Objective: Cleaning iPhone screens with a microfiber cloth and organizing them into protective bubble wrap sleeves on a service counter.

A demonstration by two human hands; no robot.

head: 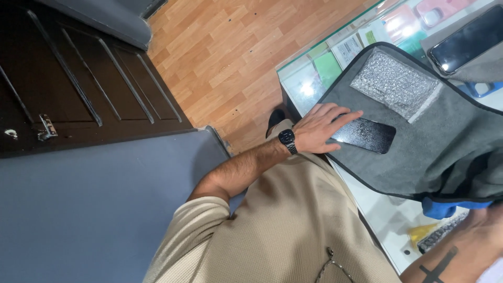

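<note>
two hands show: your left hand (320,128) lies flat, fingers spread wide, on a black phone (367,135) resting on the grey mat (445,152) over the glass surface (306,86). your right hand (484,230) is mostly cut off, so i cannot tell its grip.

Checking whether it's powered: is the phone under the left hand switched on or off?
Off, as far as the picture shows: the phone lies flat on the grey mat, screen dark and only reflecting light, with the left hand resting on its end.
</note>
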